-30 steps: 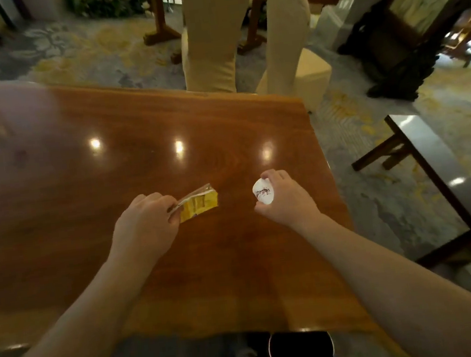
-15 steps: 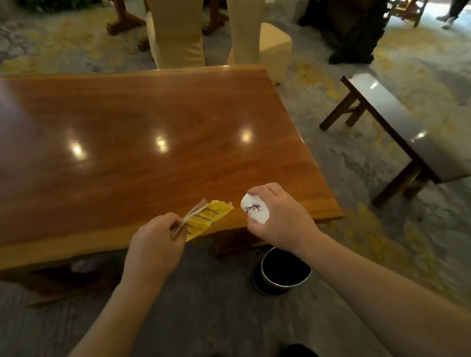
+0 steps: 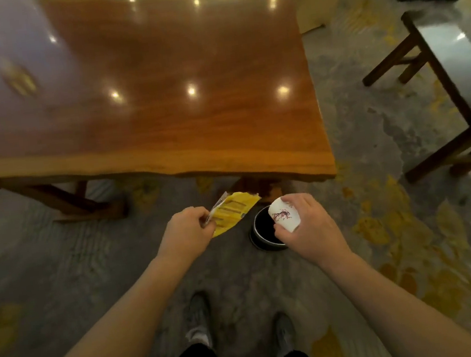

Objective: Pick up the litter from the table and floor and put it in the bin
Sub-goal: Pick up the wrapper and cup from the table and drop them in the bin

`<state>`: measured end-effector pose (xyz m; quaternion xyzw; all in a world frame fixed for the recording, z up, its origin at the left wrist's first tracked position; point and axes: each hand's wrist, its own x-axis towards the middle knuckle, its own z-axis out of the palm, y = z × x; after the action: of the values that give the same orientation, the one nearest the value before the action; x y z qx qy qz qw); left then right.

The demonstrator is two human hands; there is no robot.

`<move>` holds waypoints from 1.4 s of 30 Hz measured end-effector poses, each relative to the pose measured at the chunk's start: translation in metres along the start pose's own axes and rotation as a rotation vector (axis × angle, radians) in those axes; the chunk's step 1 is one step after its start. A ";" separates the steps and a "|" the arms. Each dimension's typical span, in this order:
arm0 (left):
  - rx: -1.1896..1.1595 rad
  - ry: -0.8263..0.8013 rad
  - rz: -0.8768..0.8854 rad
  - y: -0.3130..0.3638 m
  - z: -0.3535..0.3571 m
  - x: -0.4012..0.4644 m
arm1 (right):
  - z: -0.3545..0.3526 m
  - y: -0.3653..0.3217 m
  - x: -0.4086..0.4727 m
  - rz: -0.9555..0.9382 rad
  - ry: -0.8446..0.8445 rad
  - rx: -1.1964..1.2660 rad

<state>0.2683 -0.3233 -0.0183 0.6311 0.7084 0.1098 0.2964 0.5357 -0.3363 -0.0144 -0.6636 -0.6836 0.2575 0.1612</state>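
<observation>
My left hand [image 3: 186,233] pinches a yellow snack wrapper [image 3: 232,212] by one end, and the wrapper sticks out to the right toward the bin. A small white paper cup [image 3: 284,216] with a red print lies tilted in my right hand [image 3: 307,226], directly over the bin. The bin [image 3: 263,231] is a small round dark container with a pale rim, standing on the carpet just in front of the table's near right corner. Part of its rim is hidden behind my right hand and the cup.
The glossy wooden table [image 3: 160,98] fills the upper view, its near edge above my hands. A blurred yellowish object [image 3: 19,78] lies on its far left. A dark bench [image 3: 452,80] stands to the right. My feet [image 3: 240,333] are on the patterned carpet below.
Both hands have come back off the table's edge and dropped lower. The cup now hangs over the bin and the wrapper is close beside it. The view has tilted downward.
</observation>
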 end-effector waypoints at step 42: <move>-0.490 -0.330 -0.508 -0.042 0.389 0.203 | 0.227 0.325 0.127 1.132 -0.118 0.790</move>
<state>0.4452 -0.2213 -0.4095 0.3554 0.7377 0.0958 0.5660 0.6676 -0.2465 -0.3985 -0.7946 -0.0947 0.5673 0.1943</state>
